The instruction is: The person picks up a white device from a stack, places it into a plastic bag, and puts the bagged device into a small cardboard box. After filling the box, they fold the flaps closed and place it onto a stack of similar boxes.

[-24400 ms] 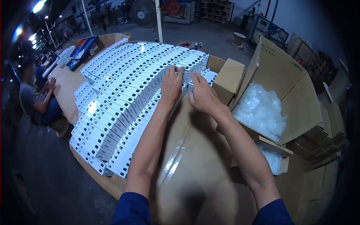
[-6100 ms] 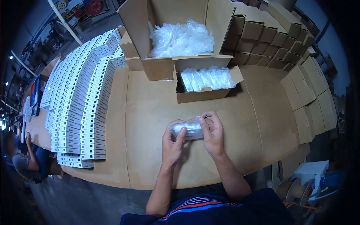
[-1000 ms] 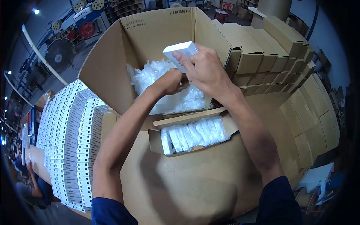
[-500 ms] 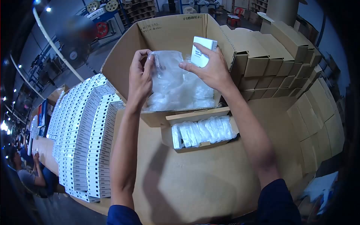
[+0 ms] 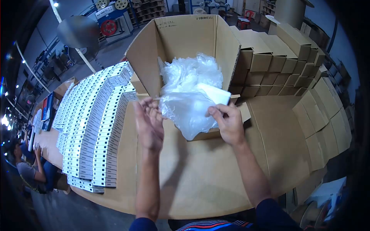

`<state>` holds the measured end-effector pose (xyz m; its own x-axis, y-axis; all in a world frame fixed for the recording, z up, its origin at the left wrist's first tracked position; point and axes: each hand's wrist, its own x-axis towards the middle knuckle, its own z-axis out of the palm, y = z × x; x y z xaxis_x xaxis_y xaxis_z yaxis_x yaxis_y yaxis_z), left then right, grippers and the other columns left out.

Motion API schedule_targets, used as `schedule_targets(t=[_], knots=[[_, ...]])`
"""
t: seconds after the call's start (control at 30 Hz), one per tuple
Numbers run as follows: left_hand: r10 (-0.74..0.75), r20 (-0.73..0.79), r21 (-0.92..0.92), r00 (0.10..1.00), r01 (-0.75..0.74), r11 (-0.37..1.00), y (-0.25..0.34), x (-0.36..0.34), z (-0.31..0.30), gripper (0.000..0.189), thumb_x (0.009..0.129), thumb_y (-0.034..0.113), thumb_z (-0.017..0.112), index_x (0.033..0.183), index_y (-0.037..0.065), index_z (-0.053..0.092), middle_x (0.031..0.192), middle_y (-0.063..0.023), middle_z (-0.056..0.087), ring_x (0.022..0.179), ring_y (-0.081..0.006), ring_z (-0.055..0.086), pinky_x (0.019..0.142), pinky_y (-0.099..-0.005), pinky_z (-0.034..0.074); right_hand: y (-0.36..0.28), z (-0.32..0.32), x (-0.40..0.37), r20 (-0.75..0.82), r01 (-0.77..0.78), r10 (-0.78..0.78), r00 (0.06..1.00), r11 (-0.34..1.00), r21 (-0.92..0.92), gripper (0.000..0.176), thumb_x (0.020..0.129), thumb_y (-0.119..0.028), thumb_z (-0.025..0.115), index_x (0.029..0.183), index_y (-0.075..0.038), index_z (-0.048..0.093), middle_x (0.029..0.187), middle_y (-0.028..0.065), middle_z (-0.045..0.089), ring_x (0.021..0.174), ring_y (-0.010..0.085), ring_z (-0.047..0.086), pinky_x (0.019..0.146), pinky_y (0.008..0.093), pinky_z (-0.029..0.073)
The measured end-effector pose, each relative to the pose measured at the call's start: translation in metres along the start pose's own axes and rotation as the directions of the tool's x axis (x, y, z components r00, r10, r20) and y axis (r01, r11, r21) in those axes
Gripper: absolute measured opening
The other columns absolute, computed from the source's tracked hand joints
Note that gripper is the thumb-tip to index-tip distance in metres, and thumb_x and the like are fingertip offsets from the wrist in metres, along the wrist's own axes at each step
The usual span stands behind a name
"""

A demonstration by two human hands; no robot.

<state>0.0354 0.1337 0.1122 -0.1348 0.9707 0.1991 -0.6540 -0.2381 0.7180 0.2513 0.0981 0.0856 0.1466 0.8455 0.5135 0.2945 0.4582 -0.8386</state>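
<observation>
My right hand (image 5: 232, 122) grips a small white box (image 5: 219, 94) by its near corner, thumb on top. A clear plastic bag (image 5: 185, 109) hangs from the same grip, spread out to the left and overlapping the box. At the bag's left edge my left hand (image 5: 149, 125) is open, palm turned up and fingers loosely bent. Both hands are above a narrow open carton (image 5: 204, 135), mostly hidden under the bag. Just behind, a large open carton (image 5: 189, 36) holds a heap of crumpled clear bags (image 5: 192, 71).
Tall stacks of white boxes (image 5: 81, 127) stand at the left of the cardboard-covered table (image 5: 208, 181). Brown cartons (image 5: 277, 57) are piled at the back right, with more cartons (image 5: 323, 123) along the right edge. Another person (image 5: 32, 163) sits at the far left.
Both hands have come down and nearer from the large carton. The bag now hangs from my right hand along with the white box, and my left hand has let go of it.
</observation>
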Motion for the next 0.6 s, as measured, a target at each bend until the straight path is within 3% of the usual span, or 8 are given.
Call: schedule_targets(t=[0.07, 0.13, 0.23, 0.3, 0.4, 0.47, 0.5, 0.6], knots=[[-0.006, 0.207, 0.159, 0.978, -0.028, 0.987, -0.024, -0.045, -0.018, 0.041, 0.109, 0.036, 0.053, 0.13, 0.001, 0.049, 0.114, -0.0074, 0.058, 0.1, -0.0127, 0.056, 0.088, -0.0276, 0.048, -0.006, 0.008, -0.037, -0.12, -0.05, 0.043, 0.992, 0.997, -0.06, 0.026, 0.098, -0.026, 0.072, 0.088, -0.003, 0.077, 0.089, 0.0111, 0.064, 0.086, 0.0208, 0.054, 0.079, 0.0349, 0.045], [-0.022, 0.16, 0.432, 0.987, -0.05, 0.901, -0.039, -0.081, -0.014, 0.034, 0.108, 0.024, 0.058, 0.129, -0.001, 0.052, 0.115, -0.007, 0.062, 0.1, -0.0107, 0.058, 0.087, -0.0268, 0.048, -0.002, 0.023, -0.074, -0.217, -0.109, 0.088, 0.972, 0.99, -0.085, 0.027, 0.099, -0.025, 0.071, 0.088, -0.001, 0.075, 0.09, 0.0115, 0.063, 0.086, 0.022, 0.055, 0.079, 0.0361, 0.046], [-0.101, -0.04, 0.489, 0.994, 0.107, 0.865, -0.047, -0.106, -0.014, 0.024, 0.105, 0.015, 0.061, 0.122, -0.002, 0.058, 0.107, -0.0038, 0.064, 0.093, -0.0085, 0.057, 0.083, -0.0259, 0.049, -0.001, 0.033, -0.121, -0.197, -0.212, 0.218, 0.956, 0.976, 0.051, 0.025, 0.098, -0.021, 0.073, 0.094, 0.004, 0.073, 0.098, 0.0126, 0.061, 0.091, 0.0192, 0.057, 0.079, 0.0332, 0.048], [-0.001, -0.029, 0.502, 1.0, 0.015, 0.865, -0.055, -0.116, -0.022, 0.022, 0.106, 0.016, 0.061, 0.118, -0.001, 0.06, 0.101, -0.0022, 0.064, 0.088, -0.0079, 0.057, 0.079, -0.0257, 0.049, 0.0, 0.036, -0.143, -0.16, -0.282, 0.324, 0.932, 0.929, 0.24, 0.025, 0.098, -0.019, 0.074, 0.1, 0.006, 0.074, 0.102, 0.0117, 0.061, 0.097, 0.0175, 0.059, 0.084, 0.0311, 0.049], [-0.04, 0.029, 0.54, 0.999, 0.018, 0.841, -0.055, -0.132, -0.036, 0.02, 0.109, 0.019, 0.056, 0.111, 0.0, 0.061, 0.095, -0.0002, 0.062, 0.083, -0.0068, 0.054, 0.072, -0.0252, 0.046, -0.009, 0.028, -0.152, -0.098, -0.271, 0.31, 0.946, 0.918, 0.29, 0.024, 0.098, -0.019, 0.074, 0.106, 0.004, 0.076, 0.104, 0.0108, 0.061, 0.1, 0.018, 0.059, 0.087, 0.0313, 0.049], [-0.068, 0.093, 0.6, 0.993, -0.002, 0.8, -0.057, -0.141, -0.046, 0.022, 0.11, 0.02, 0.053, 0.105, 0.0, 0.061, 0.091, 0.0008, 0.06, 0.08, -0.006, 0.052, 0.069, -0.0244, 0.044, -0.003, 0.021, -0.159, -0.037, -0.374, 0.396, 0.917, 0.891, 0.257, 0.024, 0.097, -0.019, 0.075, 0.109, 0.002, 0.076, 0.106, 0.0107, 0.061, 0.101, 0.0184, 0.059, 0.088, 0.0319, 0.049], [-0.027, 0.089, 0.548, 0.996, -0.026, 0.836, -0.058, -0.142, -0.04, 0.025, 0.111, 0.026, 0.052, 0.103, 0.004, 0.06, 0.083, 0.0054, 0.05, 0.075, -0.0024, 0.042, 0.064, -0.0198, 0.034, -0.002, 0.02, -0.163, -0.005, -0.427, 0.441, 0.898, 0.872, 0.238, 0.024, 0.097, -0.019, 0.075, 0.11, 0.002, 0.077, 0.107, 0.0107, 0.062, 0.102, 0.0186, 0.059, 0.089, 0.0322, 0.049], [0.0, 0.025, 0.501, 1.0, -0.012, 0.865, -0.061, -0.143, -0.06, 0.028, 0.112, 0.027, 0.048, 0.101, 0.004, 0.06, 0.083, 0.0057, 0.049, 0.076, -0.0027, 0.042, 0.065, -0.0206, 0.034, -0.009, 0.022, -0.162, -0.091, -0.391, 0.429, 0.899, 0.877, 0.278, 0.023, 0.095, -0.017, 0.078, 0.104, 0.004, 0.076, 0.108, 0.0114, 0.064, 0.102, 0.0192, 0.059, 0.089, 0.0333, 0.049]])
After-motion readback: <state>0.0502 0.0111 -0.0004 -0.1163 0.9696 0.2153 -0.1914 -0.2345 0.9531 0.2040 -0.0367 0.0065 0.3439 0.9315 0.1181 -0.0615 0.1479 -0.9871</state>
